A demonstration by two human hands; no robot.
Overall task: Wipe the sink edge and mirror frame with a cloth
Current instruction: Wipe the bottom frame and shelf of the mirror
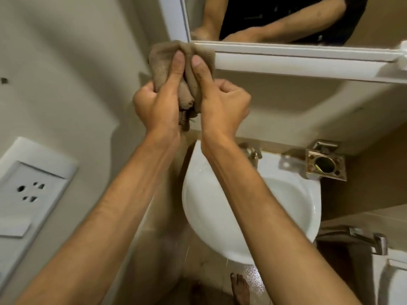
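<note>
I have both hands raised to the lower left corner of the mirror frame (304,54). The left hand (157,102) and the right hand (222,104) each hold a closed grip on the brown cloth (164,67), with the index fingers (178,62) extended to press the bunched cloth against the corner. The cloth is in contact with the white frame where the vertical and bottom rails meet, and its tail hangs down between my wrists.

Step in hand, as I judge it: wiping the mirror frame, at the start of the bottom rail. The sink (198,208) sits below, well apart from the cloth, with the tap (254,156) at its back edge.

The next move calls for steady pressure and a sideways stroke to the right along the bottom rail, keeping the cloth flat on the frame. I cannot tell whether the sink edge is already wiped.
</note>
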